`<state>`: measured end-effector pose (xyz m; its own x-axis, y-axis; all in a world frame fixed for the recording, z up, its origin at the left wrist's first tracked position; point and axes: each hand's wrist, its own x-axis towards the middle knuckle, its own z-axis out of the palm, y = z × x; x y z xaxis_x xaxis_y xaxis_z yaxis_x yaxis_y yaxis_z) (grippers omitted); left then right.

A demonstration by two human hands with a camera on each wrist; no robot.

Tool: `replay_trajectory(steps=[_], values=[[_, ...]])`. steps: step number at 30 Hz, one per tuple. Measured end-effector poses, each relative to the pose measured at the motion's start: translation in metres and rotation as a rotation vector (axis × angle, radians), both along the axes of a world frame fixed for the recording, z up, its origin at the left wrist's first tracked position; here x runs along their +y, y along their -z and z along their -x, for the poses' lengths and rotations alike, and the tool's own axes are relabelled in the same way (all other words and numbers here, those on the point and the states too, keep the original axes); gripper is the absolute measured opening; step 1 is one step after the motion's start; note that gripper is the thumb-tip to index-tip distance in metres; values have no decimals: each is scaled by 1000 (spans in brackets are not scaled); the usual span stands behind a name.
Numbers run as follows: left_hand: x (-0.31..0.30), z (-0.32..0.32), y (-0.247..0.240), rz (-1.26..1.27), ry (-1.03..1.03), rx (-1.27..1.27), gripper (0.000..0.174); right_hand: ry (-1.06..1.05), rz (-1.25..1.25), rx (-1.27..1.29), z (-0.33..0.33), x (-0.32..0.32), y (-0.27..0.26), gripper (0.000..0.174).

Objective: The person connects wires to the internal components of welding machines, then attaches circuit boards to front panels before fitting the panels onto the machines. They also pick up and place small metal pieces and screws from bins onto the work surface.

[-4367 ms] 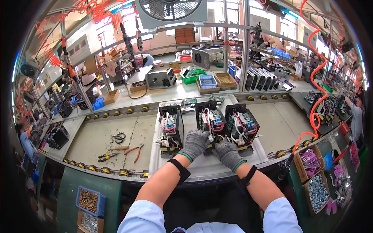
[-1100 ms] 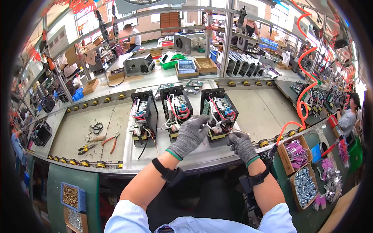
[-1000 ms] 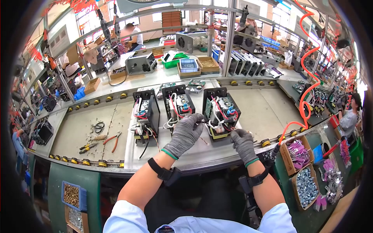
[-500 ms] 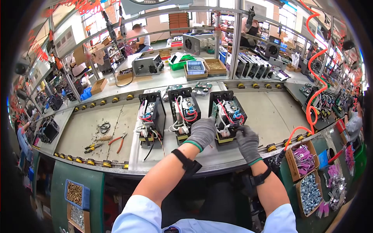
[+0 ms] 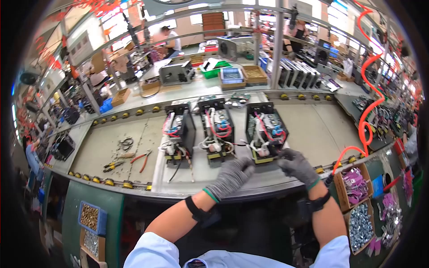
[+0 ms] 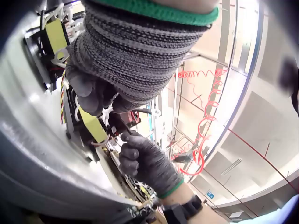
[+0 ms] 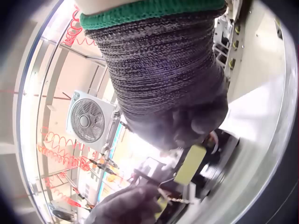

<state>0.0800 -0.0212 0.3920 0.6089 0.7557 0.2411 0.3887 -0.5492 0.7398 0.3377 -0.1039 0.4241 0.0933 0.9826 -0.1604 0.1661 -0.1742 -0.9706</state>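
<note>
Three black-framed power units with capacitors and wires stand in a row: the left unit [image 5: 179, 129], the middle unit [image 5: 216, 129] and the right unit [image 5: 267, 129]. My left gloved hand [image 5: 231, 177] is in front of the gap between the middle and right units, fingers curled, pinching a thin wire [image 7: 167, 181]. Twisted wires with a pale end [image 7: 176, 199] hang beside those fingers. At the right unit's front right corner is my right gloved hand [image 5: 298, 169], its fingers bent close to the yellow-wrapped transformer [image 7: 190, 164]. Whether it holds a wire I cannot tell.
Red-handled pliers [image 5: 144, 161] and yellow-handled cutters [image 5: 111, 166] lie left on the conveyor. Right stand boxes of purple parts [image 5: 356, 183] and metal fasteners [image 5: 361, 227]. A blue bin [image 5: 92, 217] of brass pieces is lower left; an orange air hose [image 5: 363, 129] hangs right.
From the middle unit, both hands have moved to the right unit, which now stands farther from it. In the last half second they have drawn back toward me and farther apart.
</note>
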Motion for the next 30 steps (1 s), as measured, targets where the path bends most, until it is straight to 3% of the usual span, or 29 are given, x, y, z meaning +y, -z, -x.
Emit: replay_trajectory(steps=[1,4,5,7,9,11,12,14,15,17,18,19,21,23,27,29,30], values=[[-5,2,12,-51,54,12,28,-25,21,-29,-5,-4,-6,30],[-30,6,12,92,89,128,30,75,118,355,-5,2,-4,42],[-32,5,18,107,122,148,30,64,119,352,-4,8,3,42],[-35,2,20,113,117,145,31,175,128,626,-3,21,19,44],[-39,6,18,122,121,141,31,158,123,567,-5,24,20,41],[-42,8,14,78,115,120,31,87,131,92,-4,20,2,35],[-42,11,15,79,117,115,31,89,133,87,-5,20,1,35],[-41,16,18,49,129,128,31,60,126,-379,-10,16,-1,26],[-41,19,20,51,134,121,31,65,129,-386,-10,15,1,26],[-40,24,22,30,128,124,31,-148,-414,-1548,-7,14,9,14],[-41,27,21,32,138,118,31,-252,-303,-1669,5,10,0,17],[-40,29,19,31,138,111,32,-246,-291,-1677,3,10,-2,17],[-39,31,19,32,157,93,33,-466,63,-1917,-7,10,2,20],[-36,34,22,-7,146,114,34,-462,146,-2056,-23,-1,15,23],[-30,28,16,63,111,57,32,-425,332,-1945,-25,-20,-17,22],[-18,14,-1,38,118,9,30,-221,259,-1502,-21,-25,-26,23],[-13,6,-14,4,93,-79,29,-201,403,-1567,-13,-17,-33,24]])
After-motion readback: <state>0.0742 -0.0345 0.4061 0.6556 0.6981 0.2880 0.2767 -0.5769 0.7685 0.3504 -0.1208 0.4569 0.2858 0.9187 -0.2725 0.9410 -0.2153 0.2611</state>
